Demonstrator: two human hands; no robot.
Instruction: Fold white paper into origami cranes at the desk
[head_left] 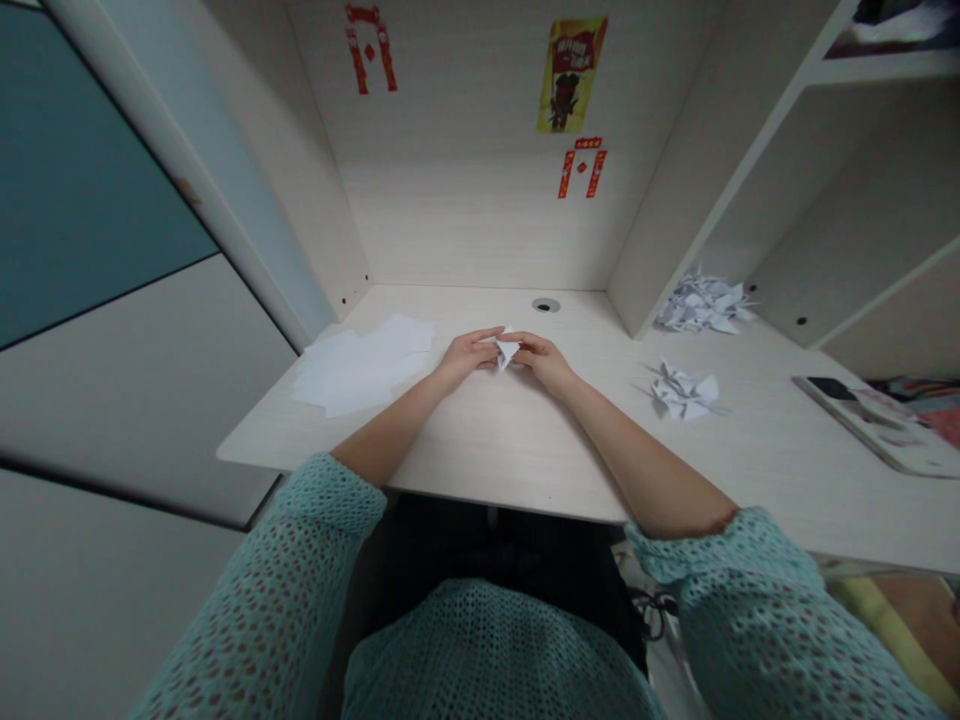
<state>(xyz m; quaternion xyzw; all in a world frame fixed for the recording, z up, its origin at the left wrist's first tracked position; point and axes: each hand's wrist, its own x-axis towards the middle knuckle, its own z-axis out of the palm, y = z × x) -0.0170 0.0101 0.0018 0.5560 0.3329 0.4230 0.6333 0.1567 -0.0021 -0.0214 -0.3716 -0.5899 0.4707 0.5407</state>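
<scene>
Between my two hands, a little above the middle of the desk [480, 440], is a small folded white paper [507, 352] with pointed corners. My left hand [469, 358] grips its left side, fingers closed at the paper. From the other side my right hand [544, 362] pinches it with thumb and fingers. Parts of the paper are hidden behind the fingers. Several loose sheets of white paper [360, 368] lie spread and overlapping to the left. On the right sits a small heap of folded paper pieces [684, 390].
A larger pile of folded paper pieces [705, 302] rests farther back, in the right shelf compartment. At the far right lies a flat pale device or case [877, 425]. An upright partition [697, 190] stands right of my hands. A round cable hole [546, 305] is near the back wall.
</scene>
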